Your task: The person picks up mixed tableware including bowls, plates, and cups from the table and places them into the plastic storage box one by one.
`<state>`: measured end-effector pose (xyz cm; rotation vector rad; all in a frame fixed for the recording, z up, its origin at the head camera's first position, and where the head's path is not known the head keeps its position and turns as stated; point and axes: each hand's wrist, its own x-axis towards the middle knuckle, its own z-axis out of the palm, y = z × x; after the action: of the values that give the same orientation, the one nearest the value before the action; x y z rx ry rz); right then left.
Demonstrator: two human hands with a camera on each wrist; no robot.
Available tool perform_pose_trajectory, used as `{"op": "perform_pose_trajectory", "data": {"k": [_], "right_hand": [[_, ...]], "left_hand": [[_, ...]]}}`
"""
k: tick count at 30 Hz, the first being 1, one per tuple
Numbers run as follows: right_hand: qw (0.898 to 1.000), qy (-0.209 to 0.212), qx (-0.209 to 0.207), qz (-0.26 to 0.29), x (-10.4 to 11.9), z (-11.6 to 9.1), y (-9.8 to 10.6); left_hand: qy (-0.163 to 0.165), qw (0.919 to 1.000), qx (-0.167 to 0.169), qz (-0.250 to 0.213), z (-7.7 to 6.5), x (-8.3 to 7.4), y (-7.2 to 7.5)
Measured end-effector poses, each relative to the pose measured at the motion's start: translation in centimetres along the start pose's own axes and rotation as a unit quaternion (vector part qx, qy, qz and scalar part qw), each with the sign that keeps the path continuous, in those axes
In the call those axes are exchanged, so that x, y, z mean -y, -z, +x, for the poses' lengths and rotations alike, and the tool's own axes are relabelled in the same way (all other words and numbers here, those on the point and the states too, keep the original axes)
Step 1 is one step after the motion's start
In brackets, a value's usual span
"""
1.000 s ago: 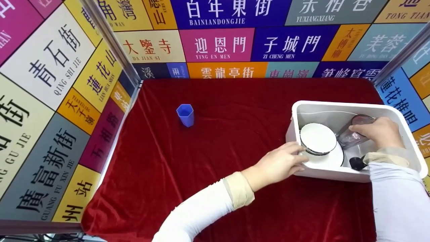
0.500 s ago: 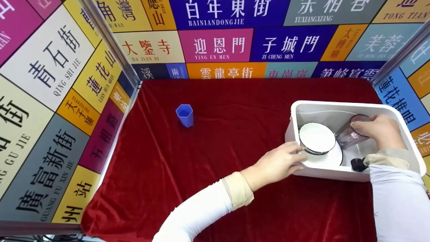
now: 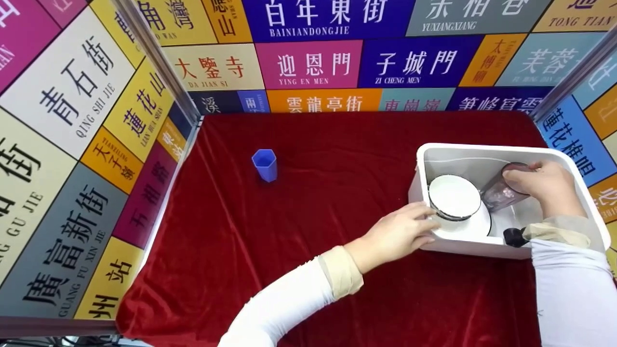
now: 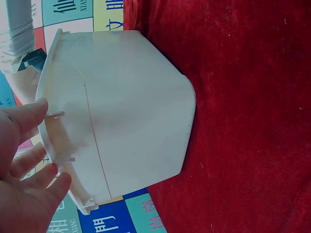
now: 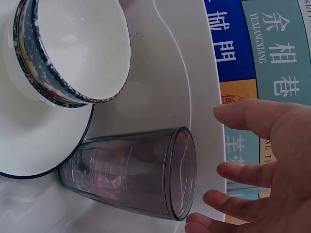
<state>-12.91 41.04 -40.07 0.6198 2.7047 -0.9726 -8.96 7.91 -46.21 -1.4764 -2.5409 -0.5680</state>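
Observation:
Inside a white plastic bin (image 3: 482, 147), a tinted drinking glass (image 3: 499, 196) lies tilted with its mouth to the right. My right hand (image 3: 552, 188) reaches into the bin at the glass's mouth. In the right wrist view its fingers (image 5: 248, 174) are spread just beyond the rim of the glass (image 5: 121, 172), with a visible gap at the thumb. White bowls (image 3: 454, 196), seemingly stacked, sit on a white plate (image 3: 478, 227) in the bin's left part. My left hand (image 3: 397, 230) rests at the bin's left rim, thumb touching the edge in the left wrist view, fingers loose.
A blue hexagonal cup (image 3: 266, 166) stands on the red cloth (image 3: 308, 241) to the left. A small black object (image 3: 515, 237) shows by my right cuff, at the bin's front wall. Sign-printed panels (image 3: 308, 62) enclose the table at the back and sides.
The right hand shifts slightly at the mouth of the glass, its thumb a little farther back. The left hand stays at the bin's rim; the dishes stay in place.

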Motion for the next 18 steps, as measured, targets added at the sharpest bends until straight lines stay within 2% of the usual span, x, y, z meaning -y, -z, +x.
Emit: {"op": "perform_pose_trajectory", "data": {"k": [10, 18], "right_hand": [[1.000, 0.007, -0.008, 0.006, 0.8, -0.6, -0.4], [1.000, 0.017, -0.009, 0.010, 1.3, -1.6, -1.1]], "left_hand": [[0.006, 0.9999, 0.009, 0.010, -0.3, 0.1, 0.0], [-0.002, 0.9998, -0.007, 0.017, -0.7, 0.3, -0.2]]}}
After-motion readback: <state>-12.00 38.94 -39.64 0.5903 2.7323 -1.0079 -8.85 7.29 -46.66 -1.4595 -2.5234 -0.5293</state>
